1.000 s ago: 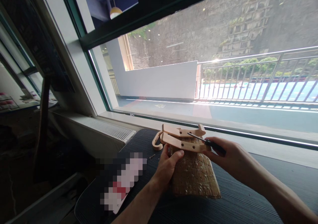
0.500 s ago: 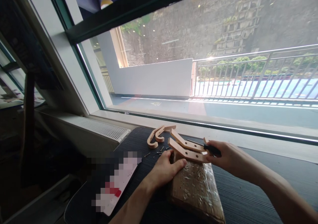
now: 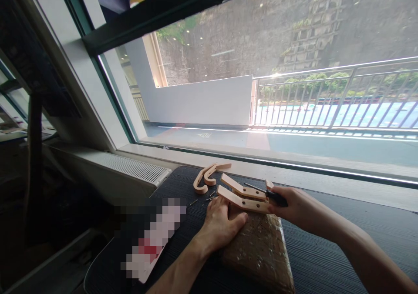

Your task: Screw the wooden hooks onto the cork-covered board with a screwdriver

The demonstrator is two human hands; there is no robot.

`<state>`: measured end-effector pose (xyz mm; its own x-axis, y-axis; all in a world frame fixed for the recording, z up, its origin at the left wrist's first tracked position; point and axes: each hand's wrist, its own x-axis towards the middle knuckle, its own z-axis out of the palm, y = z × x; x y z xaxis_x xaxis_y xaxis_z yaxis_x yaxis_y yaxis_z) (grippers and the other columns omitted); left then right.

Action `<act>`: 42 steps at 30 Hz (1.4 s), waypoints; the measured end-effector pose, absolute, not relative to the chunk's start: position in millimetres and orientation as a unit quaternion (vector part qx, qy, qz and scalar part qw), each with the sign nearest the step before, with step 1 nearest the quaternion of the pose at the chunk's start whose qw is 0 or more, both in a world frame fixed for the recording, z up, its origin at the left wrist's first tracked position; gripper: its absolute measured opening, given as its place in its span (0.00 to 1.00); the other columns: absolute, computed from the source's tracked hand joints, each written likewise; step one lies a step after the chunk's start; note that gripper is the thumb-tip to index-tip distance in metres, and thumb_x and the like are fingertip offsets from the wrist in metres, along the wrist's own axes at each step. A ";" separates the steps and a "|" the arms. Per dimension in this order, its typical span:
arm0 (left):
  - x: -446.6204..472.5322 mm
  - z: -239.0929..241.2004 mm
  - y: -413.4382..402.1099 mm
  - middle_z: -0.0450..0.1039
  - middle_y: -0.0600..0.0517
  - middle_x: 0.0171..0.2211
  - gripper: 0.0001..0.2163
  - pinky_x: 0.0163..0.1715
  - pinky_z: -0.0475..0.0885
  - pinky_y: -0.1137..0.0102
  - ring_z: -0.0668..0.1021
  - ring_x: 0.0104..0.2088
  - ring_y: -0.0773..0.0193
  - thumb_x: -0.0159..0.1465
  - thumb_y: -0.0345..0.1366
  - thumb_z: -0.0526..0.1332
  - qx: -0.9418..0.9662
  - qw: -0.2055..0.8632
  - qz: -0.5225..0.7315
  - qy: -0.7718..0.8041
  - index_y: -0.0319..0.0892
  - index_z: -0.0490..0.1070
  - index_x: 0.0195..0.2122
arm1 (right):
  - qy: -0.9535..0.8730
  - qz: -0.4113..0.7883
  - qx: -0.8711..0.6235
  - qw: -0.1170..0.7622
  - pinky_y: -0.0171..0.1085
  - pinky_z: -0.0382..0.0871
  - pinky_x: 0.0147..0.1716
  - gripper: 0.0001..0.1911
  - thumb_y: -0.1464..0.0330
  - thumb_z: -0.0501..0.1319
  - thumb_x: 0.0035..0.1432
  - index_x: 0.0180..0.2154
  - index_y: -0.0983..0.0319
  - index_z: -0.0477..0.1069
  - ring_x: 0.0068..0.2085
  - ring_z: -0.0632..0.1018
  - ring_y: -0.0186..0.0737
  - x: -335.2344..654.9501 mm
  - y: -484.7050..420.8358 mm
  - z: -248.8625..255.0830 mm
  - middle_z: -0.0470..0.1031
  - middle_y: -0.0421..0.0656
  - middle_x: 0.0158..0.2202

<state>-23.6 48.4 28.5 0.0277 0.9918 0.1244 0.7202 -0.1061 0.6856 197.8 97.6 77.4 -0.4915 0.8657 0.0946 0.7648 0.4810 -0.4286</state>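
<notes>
My left hand (image 3: 224, 223) lies at the far left corner of a brown, tape-wrapped block (image 3: 257, 252), thumb on top and fingers bent over its side. My right hand (image 3: 292, 202) is closed round the black handle of a screwdriver (image 3: 277, 198), whose thin shaft points left. Just under the shaft is a pale wooden hook (image 3: 243, 189) with screw holes. In front of it, a second wooden hook (image 3: 243, 201) rests at the block's far end, its right end beside my right fingers. Those fingers partly hide the hooks' right ends.
Two more wooden hooks (image 3: 205, 178) lie on the dark table (image 3: 333, 242) near the window sill. Several screws (image 3: 193, 202) are scattered left of the block. A pinkish flat item (image 3: 163, 237), blurred out, lies at the left. A radiator (image 3: 140, 165) stands beyond the table's left edge.
Both hooks by the block have shifted slightly left, their left ends a little lower. My right hand and the screwdriver moved slightly left with them. My left hand's fingers have shifted on the block's corner.
</notes>
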 end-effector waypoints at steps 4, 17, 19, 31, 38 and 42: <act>-23.9 27.8 49.0 0.67 0.50 0.53 0.23 0.56 0.57 0.64 0.66 0.55 0.54 0.56 0.48 0.59 0.680 0.227 0.302 0.628 0.46 0.66 0.52 | -0.845 0.164 -0.491 0.135 0.34 0.59 0.27 0.10 0.60 0.56 0.54 0.31 0.60 0.67 0.28 0.71 0.38 196.6 98.7 74.5 0.74 0.40 0.28; -19.9 37.4 42.1 0.69 0.45 0.50 0.22 0.56 0.57 0.61 0.67 0.53 0.49 0.54 0.48 0.60 0.689 0.250 0.300 0.610 0.43 0.71 0.48 | -0.685 0.307 -0.556 0.357 0.35 0.62 0.19 0.26 0.50 0.55 0.54 0.41 0.64 0.73 0.21 0.68 0.35 236.9 109.0 77.8 0.68 0.39 0.19; -14.6 40.9 36.6 0.70 0.45 0.49 0.21 0.55 0.57 0.60 0.67 0.53 0.48 0.54 0.48 0.61 0.697 0.255 0.285 0.607 0.44 0.73 0.46 | -0.651 0.321 -0.571 0.383 0.36 0.66 0.21 0.26 0.51 0.57 0.52 0.43 0.65 0.73 0.24 0.71 0.37 247.4 107.7 54.8 0.73 0.42 0.25; -14.6 53.6 33.5 0.68 0.51 0.55 0.38 0.53 0.65 0.66 0.70 0.54 0.55 0.49 0.32 0.68 0.638 0.619 0.207 0.409 0.46 0.56 0.61 | -0.688 0.403 -0.527 0.295 0.40 0.70 0.40 0.22 0.54 0.53 0.59 0.43 0.63 0.74 0.42 0.75 0.49 265.4 63.4 8.9 0.77 0.46 0.39; -43.1 73.0 48.3 0.75 0.54 0.35 0.11 0.39 0.69 0.72 0.75 0.38 0.62 0.62 0.40 0.53 0.684 0.405 0.175 0.581 0.42 0.73 0.37 | -0.641 0.322 -0.607 0.342 0.36 0.70 0.25 0.22 0.49 0.56 0.52 0.36 0.57 0.77 0.28 0.75 0.43 288.6 56.0 28.1 0.75 0.44 0.26; -58.4 74.0 37.4 0.75 0.54 0.31 0.10 0.35 0.70 0.75 0.75 0.34 0.63 0.60 0.42 0.57 0.688 0.336 0.175 0.619 0.46 0.75 0.34 | -0.652 0.366 -0.594 0.297 0.36 0.74 0.26 0.21 0.50 0.64 0.44 0.40 0.53 0.77 0.32 0.78 0.48 304.8 31.9 24.9 0.79 0.43 0.33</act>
<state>-58.4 37.4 74.0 0.1727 0.9693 -0.1751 0.7342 -0.0082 0.6788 304.8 31.9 24.9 -0.1192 0.9917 -0.0475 0.5568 0.0271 -0.8302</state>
